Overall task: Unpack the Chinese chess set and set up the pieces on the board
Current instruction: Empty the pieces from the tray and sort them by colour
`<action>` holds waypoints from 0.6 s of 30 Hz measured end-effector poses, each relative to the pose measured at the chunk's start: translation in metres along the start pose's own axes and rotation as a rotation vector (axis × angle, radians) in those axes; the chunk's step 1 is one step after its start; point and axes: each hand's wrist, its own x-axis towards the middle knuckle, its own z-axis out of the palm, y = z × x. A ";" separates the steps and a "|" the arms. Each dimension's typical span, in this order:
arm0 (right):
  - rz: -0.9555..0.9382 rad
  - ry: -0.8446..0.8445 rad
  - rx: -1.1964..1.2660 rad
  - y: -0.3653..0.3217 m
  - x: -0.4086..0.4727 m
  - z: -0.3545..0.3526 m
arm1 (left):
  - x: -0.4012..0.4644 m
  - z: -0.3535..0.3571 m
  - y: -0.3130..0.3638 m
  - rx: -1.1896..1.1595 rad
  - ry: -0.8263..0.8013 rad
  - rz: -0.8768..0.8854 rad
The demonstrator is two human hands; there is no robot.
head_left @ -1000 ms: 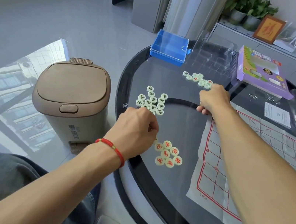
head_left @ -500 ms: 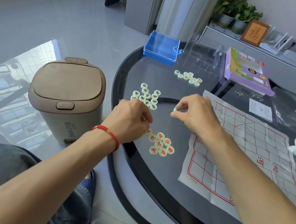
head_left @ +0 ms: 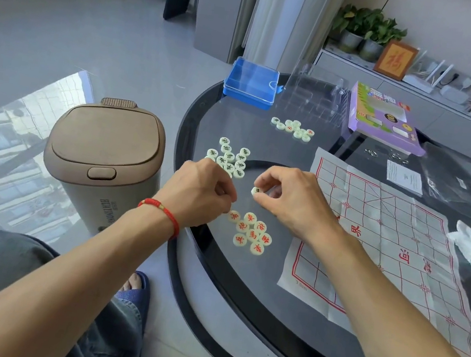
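A pale chess piece was pinched by the right hand above the glass table. The left hand was curled between the dark-lettered pieces and the red-lettered pieces; whether anything was held could not be told.

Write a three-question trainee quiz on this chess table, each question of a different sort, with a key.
1. True or false: some pieces already stand on the board.
2. Multiple choice: what does the right hand pinch? A) a tissue B) a piece C) the blue box
3. Fill in: the pile nearest the person has characters in ___ ink.

Key
1. False; the board holds no pieces, and all that show lie on the glass table in three piles or in a hand.
2. B
3. red; the pile beyond the left hand is marked dark.
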 end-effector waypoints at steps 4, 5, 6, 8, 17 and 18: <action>-0.053 -0.018 0.015 -0.009 0.014 0.012 | 0.005 -0.001 -0.005 0.103 0.154 -0.022; -0.062 -0.012 0.018 -0.011 0.017 0.015 | 0.007 0.000 -0.008 0.120 0.192 -0.025; -0.070 -0.001 0.022 -0.012 0.020 0.018 | 0.009 0.002 -0.011 0.135 0.235 -0.027; -0.079 0.026 0.037 -0.014 0.026 0.022 | 0.016 0.008 -0.020 0.155 0.342 -0.035; -0.036 0.068 0.155 -0.003 0.038 0.026 | 0.049 0.034 -0.034 0.210 0.343 0.157; -0.018 0.093 0.153 0.002 0.040 0.023 | 0.052 0.035 -0.031 0.250 0.297 0.169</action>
